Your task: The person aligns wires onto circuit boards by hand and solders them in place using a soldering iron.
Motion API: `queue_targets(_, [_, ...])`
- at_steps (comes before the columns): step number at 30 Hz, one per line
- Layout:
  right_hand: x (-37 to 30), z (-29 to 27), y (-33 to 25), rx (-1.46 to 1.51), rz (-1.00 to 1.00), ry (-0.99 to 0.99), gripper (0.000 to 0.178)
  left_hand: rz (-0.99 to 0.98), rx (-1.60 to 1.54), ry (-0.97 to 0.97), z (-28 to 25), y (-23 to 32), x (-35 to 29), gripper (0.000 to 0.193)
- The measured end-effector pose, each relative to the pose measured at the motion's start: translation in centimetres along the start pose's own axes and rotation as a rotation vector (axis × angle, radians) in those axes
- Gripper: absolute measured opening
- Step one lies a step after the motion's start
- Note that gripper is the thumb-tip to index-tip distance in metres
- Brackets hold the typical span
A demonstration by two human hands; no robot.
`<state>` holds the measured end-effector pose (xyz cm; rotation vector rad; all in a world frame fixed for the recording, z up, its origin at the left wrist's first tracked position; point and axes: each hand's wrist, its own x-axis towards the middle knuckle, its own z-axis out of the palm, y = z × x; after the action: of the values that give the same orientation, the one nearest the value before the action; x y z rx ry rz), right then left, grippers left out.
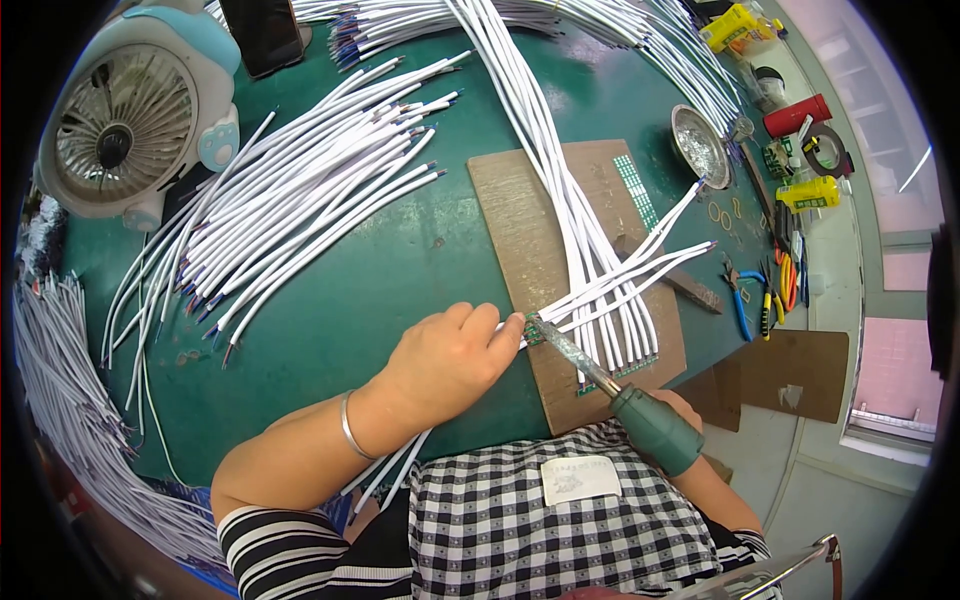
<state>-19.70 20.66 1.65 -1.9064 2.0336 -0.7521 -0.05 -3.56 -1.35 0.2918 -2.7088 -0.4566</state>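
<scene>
My left hand (450,355) is closed, thumb and finger pinched at the end of a white cable beside a small green circuit board (534,328). In my right hand (682,408) is a soldering iron (655,430) with a green handle, which hides most of the fingers. The iron's metal tip reaches the small board next to my left fingertips. Under it lies a brown board (510,220). Across this board runs a bundle of white cables (560,190), their near ends at a strip of small green circuit boards (637,368).
White cables (310,200) lie heaped at left, beside a fan (115,145) and phone (262,35). At right are a metal bowl (700,148), a green board panel (636,192), blue-handled pliers (740,300), a tape roll (826,150) and yellow bottles (810,194).
</scene>
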Motion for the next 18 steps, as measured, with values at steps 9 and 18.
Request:
queue_targets(9, [0.4,-0.4,-0.9,0.12,0.179,0.015,0.031,-0.008,0.004,0.0,0.1,0.1,0.0,0.03])
queue_targets(18, [0.5,-0.7,-1.1,0.033,0.224,-0.026,0.033,-0.02,0.007,-0.003,0.1,0.2,0.0,0.029])
